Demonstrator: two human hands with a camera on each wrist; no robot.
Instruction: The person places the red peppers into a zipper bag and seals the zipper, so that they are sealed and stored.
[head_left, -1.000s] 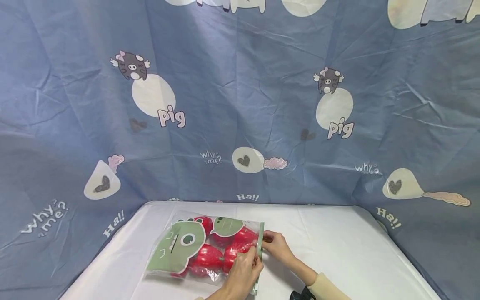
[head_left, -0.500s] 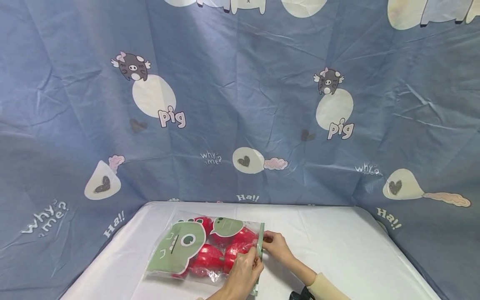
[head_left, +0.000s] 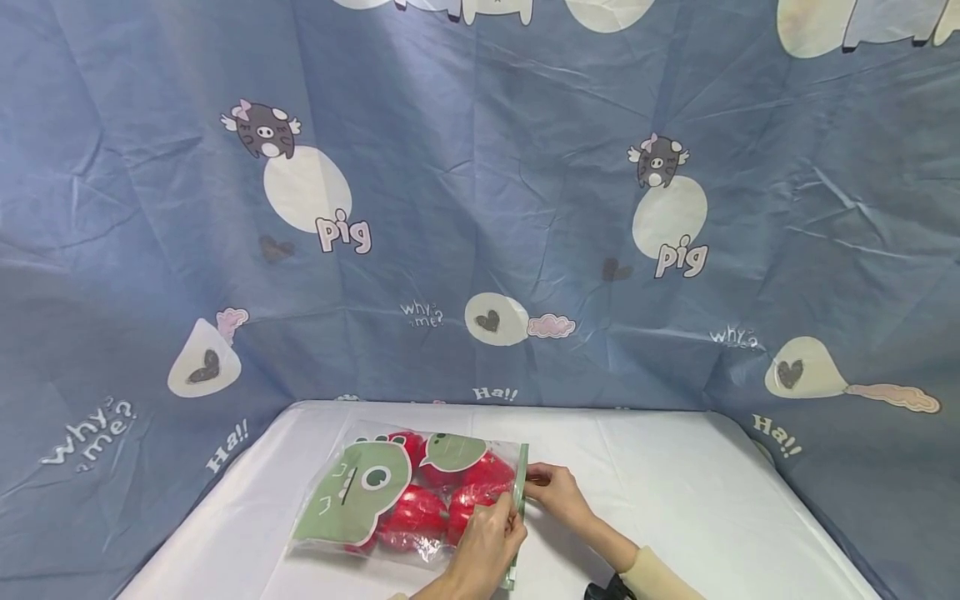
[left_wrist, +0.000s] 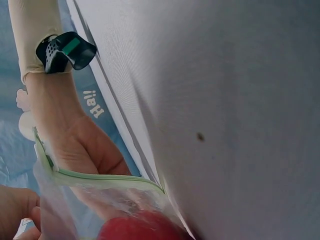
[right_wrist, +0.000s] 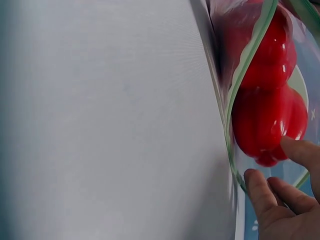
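A clear zip bag (head_left: 330, 508) with a green cartoon dinosaur print lies on the white table, its green-edged mouth facing right. Several glossy red, lobed, fruit-like things (head_left: 415, 512) fill it; one shows a small nub at its end in the right wrist view. My left hand (head_left: 486, 537) pinches the near side of the mouth. At the far side of the mouth is my right hand (head_left: 558, 493), touching the green edge. In the right wrist view its thumb and fingers (right_wrist: 259, 192) are spread apart, and the mouth gapes. The left hand shows only partly in the left wrist view.
White cloth covers the table (head_left: 690, 500), which reaches back to a blue printed curtain (head_left: 480, 200). Curtain also hangs at both sides. A dark wrist-worn device (left_wrist: 67, 50) sits on the right sleeve. A small dark speck (left_wrist: 200, 136) marks the white surface.
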